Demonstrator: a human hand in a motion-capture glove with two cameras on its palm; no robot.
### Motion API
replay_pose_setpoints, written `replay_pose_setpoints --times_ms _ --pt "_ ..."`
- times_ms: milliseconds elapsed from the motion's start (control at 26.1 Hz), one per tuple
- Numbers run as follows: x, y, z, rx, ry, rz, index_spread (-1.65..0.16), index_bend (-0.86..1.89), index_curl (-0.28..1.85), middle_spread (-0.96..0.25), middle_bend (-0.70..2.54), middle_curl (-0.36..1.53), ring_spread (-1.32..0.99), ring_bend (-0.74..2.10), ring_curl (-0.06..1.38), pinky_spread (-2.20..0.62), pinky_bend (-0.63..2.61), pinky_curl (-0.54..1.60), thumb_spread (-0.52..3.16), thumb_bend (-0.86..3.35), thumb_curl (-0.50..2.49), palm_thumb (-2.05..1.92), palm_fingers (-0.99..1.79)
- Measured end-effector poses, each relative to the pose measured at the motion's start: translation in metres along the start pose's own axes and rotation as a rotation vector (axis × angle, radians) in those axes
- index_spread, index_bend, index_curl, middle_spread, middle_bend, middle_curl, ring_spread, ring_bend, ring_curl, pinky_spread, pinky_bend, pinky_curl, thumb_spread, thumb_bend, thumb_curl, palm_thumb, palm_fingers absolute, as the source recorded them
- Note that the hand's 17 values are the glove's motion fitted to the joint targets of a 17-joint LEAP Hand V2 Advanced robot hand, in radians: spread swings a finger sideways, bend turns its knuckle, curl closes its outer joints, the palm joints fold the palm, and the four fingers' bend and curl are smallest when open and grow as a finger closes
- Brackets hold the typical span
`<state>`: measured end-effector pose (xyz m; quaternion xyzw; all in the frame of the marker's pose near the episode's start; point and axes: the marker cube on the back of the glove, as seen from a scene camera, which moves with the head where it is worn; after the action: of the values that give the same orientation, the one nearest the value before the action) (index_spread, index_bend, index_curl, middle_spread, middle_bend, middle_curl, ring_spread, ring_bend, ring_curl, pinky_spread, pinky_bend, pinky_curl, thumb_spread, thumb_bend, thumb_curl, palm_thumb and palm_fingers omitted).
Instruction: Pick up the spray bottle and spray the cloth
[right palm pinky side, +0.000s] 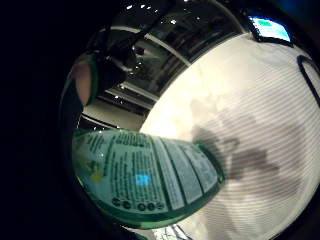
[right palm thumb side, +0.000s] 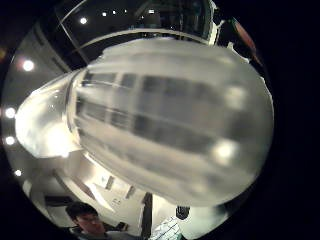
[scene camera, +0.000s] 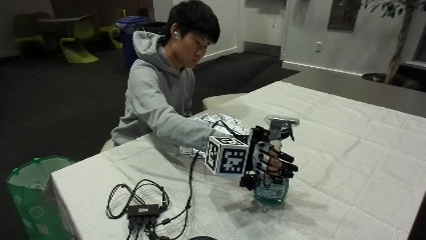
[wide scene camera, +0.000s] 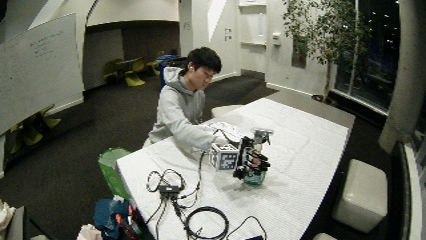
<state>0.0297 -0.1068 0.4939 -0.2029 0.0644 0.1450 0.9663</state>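
In the outside view my gloved right hand (scene camera: 269, 162) grips the middle of a clear spray bottle (scene camera: 271, 190) holding green liquid, its grey trigger head (scene camera: 281, 122) upright above the fingers. The bottle's base is at the table (scene camera: 359, 150); whether it touches I cannot tell. A white patterned cloth (scene camera: 223, 124) lies on the table in front of the person, behind the hand. The bottle's label (right palm pinky side: 145, 175) sits close to the palm, and the bottle body (right palm thumb side: 170, 125) fills the thumb side view. In the wide view the hand (wide scene camera: 251, 161) and bottle (wide scene camera: 255, 177) are mid-table.
Black cables and a small hub (scene camera: 141, 207) lie near the table's near corner. A green bin (scene camera: 33, 200) stands on the floor beside it. A lit screen (right palm pinky side: 270, 27) lies on the white striped table cover (right palm pinky side: 260, 100). A white stool (wide scene camera: 359, 192) stands beside the table.
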Motion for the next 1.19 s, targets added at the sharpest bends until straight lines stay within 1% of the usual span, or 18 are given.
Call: replay_pose_setpoints --times_ms 383,498,651,766,805,881,958,1034,1188 --pt "-0.011 -0.006 0.003 0.026 -0.017 0.006 -0.26 0.12 0.25 -0.05 0.28 0.38 -0.04 0.54 0.37 0.14 0.34 0.34 0.91 -0.02 0.36 0.76 0.79" --pt "-0.012 -0.009 0.005 0.038 -0.035 0.019 -0.25 0.12 0.25 -0.05 0.28 0.38 -0.05 0.56 0.37 0.12 0.33 0.33 0.91 -0.02 0.36 0.78 0.87" --pt "-0.013 -0.012 0.01 0.034 -0.063 0.037 -0.22 0.22 0.3 -0.05 0.35 0.4 -0.09 0.56 0.36 0.05 0.25 0.31 0.9 -0.02 0.37 0.8 1.2" --pt "-0.015 -0.012 0.012 0.013 -0.059 0.028 -0.2 0.26 0.34 -0.07 0.44 0.44 -0.1 0.61 0.4 -0.07 0.27 0.33 0.89 0.01 0.39 0.87 1.48" --pt "-0.015 -0.011 0.012 0.007 -0.052 0.023 -0.2 0.26 0.35 -0.07 0.5 0.46 -0.11 0.62 0.4 -0.1 0.26 0.33 0.88 0.01 0.4 0.88 1.51" --pt "-0.017 -0.01 0.01 -0.01 -0.032 0.012 -0.2 0.26 0.37 -0.08 0.53 0.48 -0.12 0.65 0.42 -0.13 0.3 0.35 0.8 0.0 0.43 0.9 1.5" --pt "-0.02 -0.007 0.007 -0.049 0.001 -0.007 -0.2 0.31 0.39 -0.08 0.55 0.49 -0.13 0.65 0.43 -0.17 0.32 0.36 0.68 0.0 0.47 0.93 1.48" --pt "-0.024 -0.001 0.003 -0.121 0.051 -0.034 -0.21 0.36 0.41 -0.09 0.58 0.5 -0.14 0.65 0.43 -0.19 0.31 0.36 0.6 -0.01 0.49 0.94 1.48" --pt "-0.035 0.018 -0.011 -0.333 0.175 -0.101 -0.2 0.42 0.45 -0.1 0.61 0.51 -0.16 0.65 0.44 -0.23 0.33 0.38 0.48 -0.02 0.53 0.94 1.47"
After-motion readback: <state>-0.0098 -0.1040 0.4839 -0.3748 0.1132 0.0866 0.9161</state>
